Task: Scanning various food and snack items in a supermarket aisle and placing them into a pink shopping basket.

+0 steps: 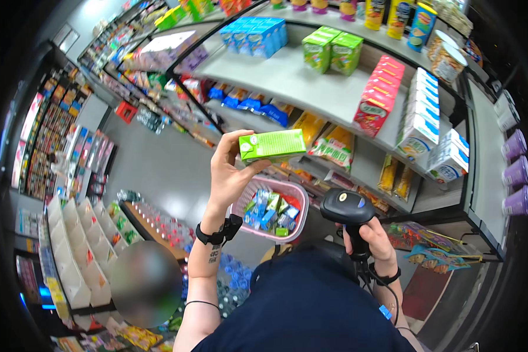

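Note:
My left hand [231,171] holds up a green drink carton [273,145], its thumb below and its fingers behind one end. A side with small print faces me. In my right hand [376,240] is the handle of a black handheld barcode scanner [347,206], whose head points towards the shelves; a cable hangs from it. Below the carton stands a pink plastic basket [302,207] with several blue and green drink cartons inside.
A grey shelf [264,72] ahead bears blue packs, green cartons [319,48], a row of red cartons [380,94] and white-and-blue cartons [420,112]. Bagged snacks lie on the level beneath. Bottles and a white compartment rack [77,246] stand at the left.

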`<state>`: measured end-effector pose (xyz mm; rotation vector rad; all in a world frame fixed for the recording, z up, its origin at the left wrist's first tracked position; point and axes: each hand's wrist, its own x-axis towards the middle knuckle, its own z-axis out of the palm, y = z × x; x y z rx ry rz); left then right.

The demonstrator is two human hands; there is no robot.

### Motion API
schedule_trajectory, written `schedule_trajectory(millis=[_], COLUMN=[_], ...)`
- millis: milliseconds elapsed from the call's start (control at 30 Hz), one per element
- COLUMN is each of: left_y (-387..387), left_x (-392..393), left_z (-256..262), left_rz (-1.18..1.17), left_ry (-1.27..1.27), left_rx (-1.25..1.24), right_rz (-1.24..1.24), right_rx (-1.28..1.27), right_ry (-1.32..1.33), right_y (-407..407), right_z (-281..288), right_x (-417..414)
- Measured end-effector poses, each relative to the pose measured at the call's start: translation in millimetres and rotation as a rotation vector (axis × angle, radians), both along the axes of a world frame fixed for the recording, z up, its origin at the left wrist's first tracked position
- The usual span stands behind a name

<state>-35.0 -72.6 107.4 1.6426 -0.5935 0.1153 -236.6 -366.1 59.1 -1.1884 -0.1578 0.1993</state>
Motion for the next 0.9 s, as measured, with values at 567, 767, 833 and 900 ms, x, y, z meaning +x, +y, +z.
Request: schedule_trajectory(millis=[567,767,833,900], left_y=[100.9,97.3,100.2,99.6], left_x=[-96.5,-99.3,-96.2,-101.0], left_z=[-198.9,-167.7,-159.3,-165.9], left_rz=[-0.114,0.044,-0.003,-0.022], left_ry=[1.453,1.423,1.415,1.436], left_rx=[-0.495,-0.556,-0.578,-0.640], right_rz=[0.609,0.636,0.628,0.586], right_rx=[-1.097,-1.137,-1.139,-1.096], right_ry=[-0.244,-0.265,-0.279,-0.278], right_y=[94.9,105.6,107.0,107.1], right_z=[14.5,8.8,10.9,11.7], right_x=[47.0,54.7,55.5,52.7])
